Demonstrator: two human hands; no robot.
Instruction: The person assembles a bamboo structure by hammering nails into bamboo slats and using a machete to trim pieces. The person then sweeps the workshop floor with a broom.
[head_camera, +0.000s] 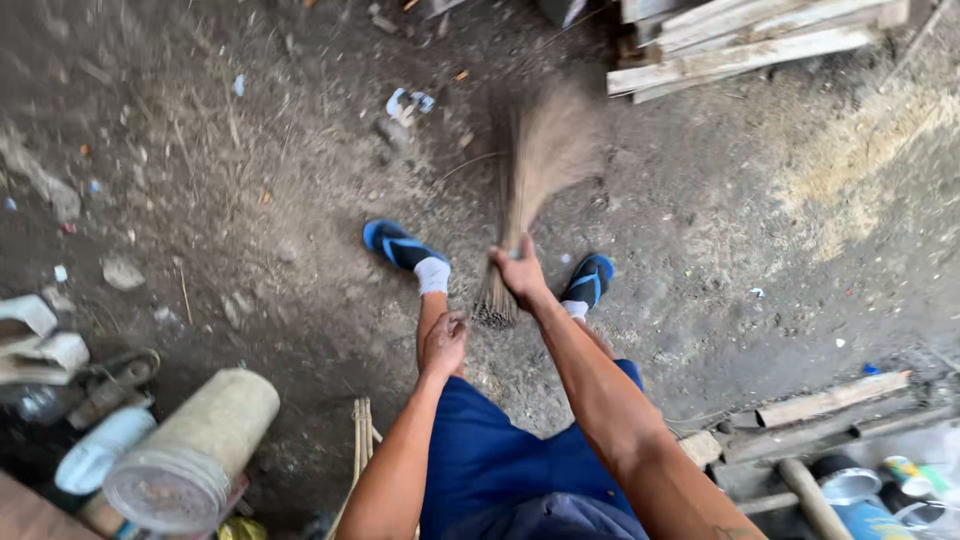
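My right hand (520, 270) grips the bound end of a stick broom (530, 180), whose bristles fan out, blurred, over the dirt ground ahead of my feet. My left hand (445, 340) rests closed against my left knee and holds nothing I can see. My feet wear blue sandals (398, 243) with white socks, one on each side of the broom. I wear blue shorts (490, 460).
Wooden planks (740, 50) are stacked at the top right. More timber, a hammer-like handle and tins (850, 480) lie at the lower right. A large cylinder (195, 450), a plastic bottle and scrap sit at the lower left. Litter and stones dot the dirt.
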